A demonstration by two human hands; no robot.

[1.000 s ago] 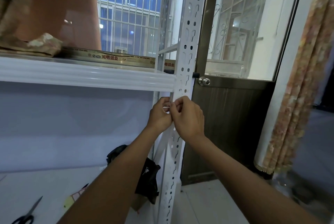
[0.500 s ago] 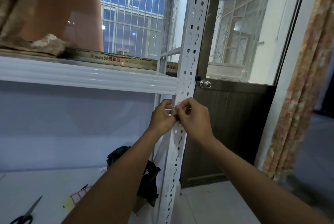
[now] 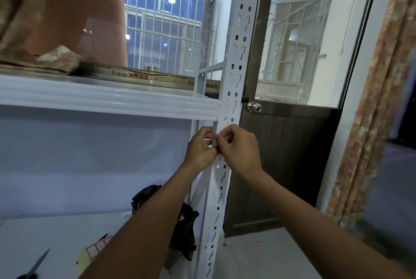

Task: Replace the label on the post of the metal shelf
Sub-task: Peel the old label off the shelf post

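Head view, itemised from largest to smallest. Metal shelf [image 3: 108, 98]: white, one board at chest level, carrying a printed long box [image 3: 137, 76]. Post [image 3: 234, 58]: white perforated upright at the shelf's front right corner, before a brown door [image 3: 292, 155]. Left hand [image 3: 201, 149] and right hand [image 3: 238, 148]: both pinched shut at the post just under the shelf board, fingertips meeting on a small pale label [image 3: 215, 137]; whether it is stuck or partly lifted cannot be told. Lower shelf: label sheet [image 3: 96, 249] and scissors [image 3: 38, 263], well below the hands. Change over the last second: hands remain on the same spot of the post, only the viewpoint shifts closer. Judgement: label work at the post continues, replacement unfinished.
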